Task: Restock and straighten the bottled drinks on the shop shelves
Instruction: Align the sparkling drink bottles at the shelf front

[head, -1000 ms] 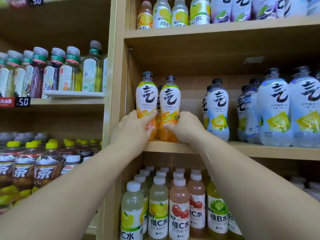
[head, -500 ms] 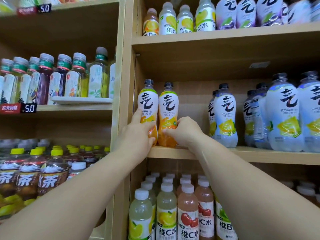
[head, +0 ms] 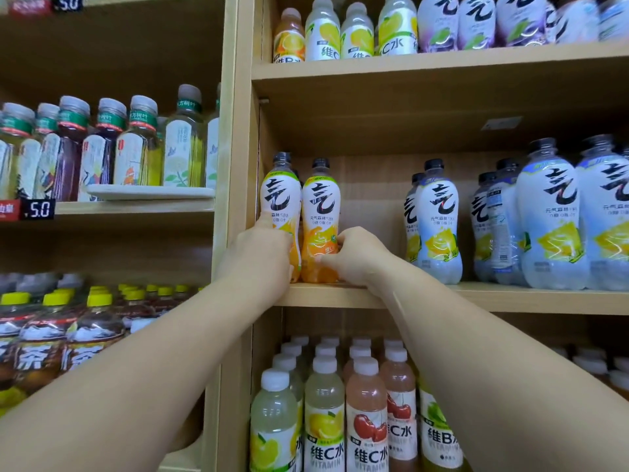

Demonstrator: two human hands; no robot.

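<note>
Orange bottles (head: 320, 206) leftward; upright, caps up

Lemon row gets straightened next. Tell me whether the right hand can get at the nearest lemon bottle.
Probably yes. The right hand grips the right orange bottle on the same shelf, and only bare shelf separates it from the lemon bottle; it must let go first.

landmark: the right orange bottle (head: 320, 206). your left hand (head: 258, 260) covers the lower half of the left orange bottle (head: 279, 199) beside it. your right hand (head: 354, 257) hides the landmark's lower right side. its small label print is unreadable. top-shelf bottles (head: 476, 22) above and right of it are cut by the frame edge.
</note>
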